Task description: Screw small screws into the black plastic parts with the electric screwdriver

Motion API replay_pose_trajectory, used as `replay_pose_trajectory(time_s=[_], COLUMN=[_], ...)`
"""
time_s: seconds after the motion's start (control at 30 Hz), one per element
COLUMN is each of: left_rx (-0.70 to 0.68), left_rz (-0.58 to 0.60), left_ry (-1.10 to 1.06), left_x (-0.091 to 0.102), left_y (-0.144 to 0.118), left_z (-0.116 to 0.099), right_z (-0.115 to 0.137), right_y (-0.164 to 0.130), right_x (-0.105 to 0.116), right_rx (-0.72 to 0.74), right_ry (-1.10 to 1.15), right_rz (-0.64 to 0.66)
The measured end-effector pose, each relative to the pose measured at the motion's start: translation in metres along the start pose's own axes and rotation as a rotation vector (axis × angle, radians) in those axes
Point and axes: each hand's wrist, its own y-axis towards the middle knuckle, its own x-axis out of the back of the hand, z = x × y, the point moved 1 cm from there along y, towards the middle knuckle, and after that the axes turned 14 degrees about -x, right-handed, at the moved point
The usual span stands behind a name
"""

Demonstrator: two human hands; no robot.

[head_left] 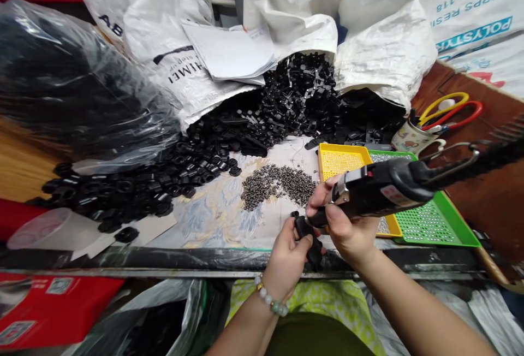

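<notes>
Black screwdriver (368,191) points left, long axis slanting.

Your blk elec. screwdriver (380,189), w/ silver lever (341,189) & pale label (395,195), slants across ctr-right of frame, nose at its lower L. Right by the nose, lower ctr: your small blk plastic part (303,229), tilted, one end angled down-R; contact unclear.

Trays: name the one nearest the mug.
The green tray, just in front of the mug; the yellow tray lies left of it, farther away. The black screwdriver partly hides both.
</notes>
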Motion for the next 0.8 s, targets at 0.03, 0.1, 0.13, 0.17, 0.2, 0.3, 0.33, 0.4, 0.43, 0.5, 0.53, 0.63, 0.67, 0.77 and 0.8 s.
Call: replay_pose_trajectory(time_s=[0.03,0.1,0.13,0.17,0.2,0.3,0.33,0.4,0.43,0.5,0.53,0.63,0.67,0.77,0.8], left_rx=[-0.005,0.015,0.035,0.053,0.064,0.060,0.056,0.064,0.072,0.092,0.098,0.079,0.073,0.089,0.102], left_rz=[0.023,0.091,0.126,0.157,0.182,0.230,0.235,0.220,0.203,0.176,0.176,0.210,0.223,0.244,0.245], left_ry=[0.016,0.048,0.058,0.059,0.056,0.054,0.060,0.069,0.066,0.056,0.056,0.058,0.054,0.014,0.000], left_x=[0.000,0.001,0.001,0.001,0.001,0.000,-0.001,0.000,0.000,0.002,0.003,0.006,0.007,0.011,0.012], left_y=[0.001,0.002,0.003,0.004,0.005,0.007,0.007,0.007,0.007,0.005,0.005,0.003,0.003,0.004,0.004], left_z=[0.000,-0.001,-0.001,-0.001,-0.001,0.000,0.001,0.001,0.001,-0.001,-0.003,-0.007,-0.007,-0.007,-0.007], right_z=[0.002,0.005,0.007,0.008,0.008,0.009,0.010,0.015,0.019,0.028,0.032,0.035,0.032,0.022,0.018], right_y=[0.001,0.005,0.008,0.010,0.011,0.013,0.013,0.017,0.022,0.039,0.049,0.083,0.092,0.108,0.110], right_x=[0.001,0.004,0.007,0.010,0.014,0.020,0.020,0.021,0.023,0.035,0.045,0.083,0.096,0.126,0.132], right_rx=[-0.013,-0.036,-0.035,-0.024,-0.010,0.003,0.001,0.036,0.087,0.238,0.315,0.413,0.405,0.373,0.370], right_ry=[-0.020,-0.081,-0.100,-0.101,-0.087,-0.056,-0.063,-0.075,-0.076,-0.092,-0.110,-0.184,-0.208,-0.252,-0.253], right_rz=[0.030,0.092,0.107,0.104,0.086,0.030,0.029,0.029,-0.002,-0.137,-0.224,-0.440,-0.487,-0.573,-0.585])
